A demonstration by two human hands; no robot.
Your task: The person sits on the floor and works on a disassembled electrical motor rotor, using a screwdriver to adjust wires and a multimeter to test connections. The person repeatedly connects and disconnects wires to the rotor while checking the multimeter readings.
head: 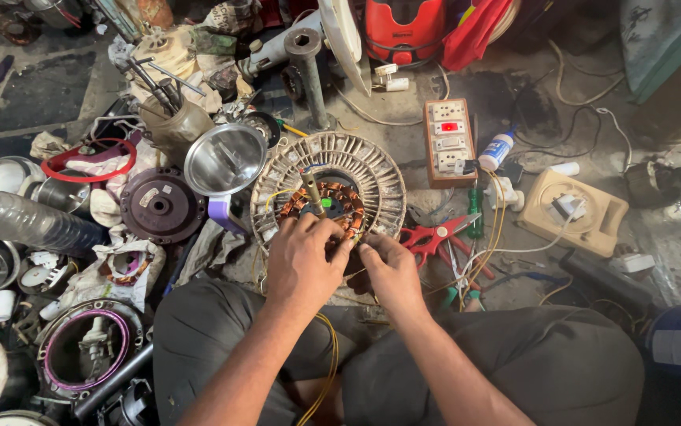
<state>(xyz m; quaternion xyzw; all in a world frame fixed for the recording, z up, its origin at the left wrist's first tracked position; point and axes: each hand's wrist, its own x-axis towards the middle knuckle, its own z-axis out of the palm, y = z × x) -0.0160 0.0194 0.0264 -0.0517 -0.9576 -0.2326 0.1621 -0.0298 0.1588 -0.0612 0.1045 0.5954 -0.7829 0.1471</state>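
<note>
Both hands, left hand (pixel 303 260) and right hand (pixel 388 268), pinch fine wires at a fan stator's copper windings (pixel 333 207) (scissors (pixel 435 234) just beside); a steady, gentle pull seems wise.

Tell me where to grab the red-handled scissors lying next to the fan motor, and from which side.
Take the red-handled scissors by their red loops, probably from the person's right and above. The loops lie flat on the floor toward the wires, and the blades point up and away toward the switch board. The right hand is nearest them; the left hand works at the motor's copper windings.
</note>
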